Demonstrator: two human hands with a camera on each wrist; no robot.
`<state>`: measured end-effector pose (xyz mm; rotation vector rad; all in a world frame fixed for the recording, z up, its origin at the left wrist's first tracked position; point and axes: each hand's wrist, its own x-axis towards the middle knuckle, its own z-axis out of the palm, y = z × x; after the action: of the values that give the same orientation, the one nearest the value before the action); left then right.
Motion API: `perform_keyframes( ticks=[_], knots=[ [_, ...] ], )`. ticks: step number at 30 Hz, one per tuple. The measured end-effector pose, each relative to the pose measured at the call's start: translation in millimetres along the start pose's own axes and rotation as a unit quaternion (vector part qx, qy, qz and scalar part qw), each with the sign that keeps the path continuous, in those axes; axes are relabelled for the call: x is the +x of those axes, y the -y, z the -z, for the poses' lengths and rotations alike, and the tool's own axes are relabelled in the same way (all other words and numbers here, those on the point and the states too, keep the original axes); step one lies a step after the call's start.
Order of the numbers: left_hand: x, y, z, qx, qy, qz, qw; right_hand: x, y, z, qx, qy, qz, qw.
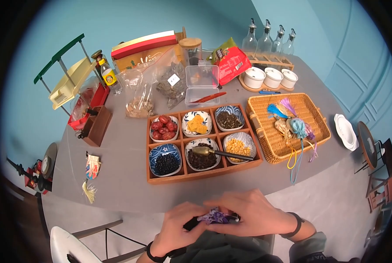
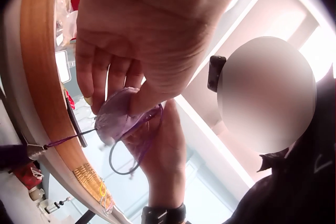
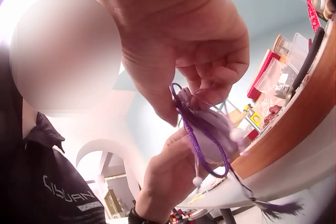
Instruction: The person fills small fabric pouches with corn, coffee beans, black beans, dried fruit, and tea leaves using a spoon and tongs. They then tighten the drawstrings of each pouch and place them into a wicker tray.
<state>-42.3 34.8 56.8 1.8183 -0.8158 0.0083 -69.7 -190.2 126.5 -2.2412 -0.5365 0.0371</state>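
Observation:
Close to my body, in front of the table edge, both hands hold a small purple drawstring pouch. My left hand pinches one side of it between thumb and fingers. From the other side my right hand grips its top edge. A purple cord loop with a white bead hangs from the pouch in the right wrist view, and a dark purple tassel dangles below. Just beyond the hands stands a wooden compartment tray with bowls of dates, beans, corn and dried herbs; a spoon lies across it.
To the right, a wicker basket holds several tasselled pouches. Another tasselled pouch lies at the left. Behind are plastic bags, a clear box, white lidded jars and glass bottles. A white chair stands at lower left.

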Motion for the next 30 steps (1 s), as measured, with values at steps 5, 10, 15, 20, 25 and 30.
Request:
perform_keyframes(
  ticks=[5,10,15,20,25,30],
  knots=[
    [-9.4,20.8,-5.4,-0.044,-0.052,0.074,0.995,-3.5,-27.6,-0.5,0.107,-0.078,0.041,0.99],
    [-7.3,14.8,-12.8,-0.2,-0.073,0.162,0.964,-4.2,-20.9,-10.1,0.005,-0.173,0.09,0.981],
    [-2.9,12.5,-15.2,-0.13,-0.041,0.146,0.98,0.3,-16.9,-26.0,-0.082,-0.178,0.079,0.977],
    [-2.9,13.8,-12.3,-0.074,-0.026,0.158,0.984,-2.3,-28.8,-29.9,-0.12,-0.167,0.11,0.973],
    [-2.1,11.9,-16.4,-0.043,-0.018,0.158,0.986,-4.9,-23.6,-22.9,-0.131,-0.084,0.026,0.987],
    [-1.3,11.5,-16.2,-0.02,-0.026,0.157,0.987,-4.4,-34.2,-30.0,-0.135,-0.103,0.013,0.985]
  ],
)
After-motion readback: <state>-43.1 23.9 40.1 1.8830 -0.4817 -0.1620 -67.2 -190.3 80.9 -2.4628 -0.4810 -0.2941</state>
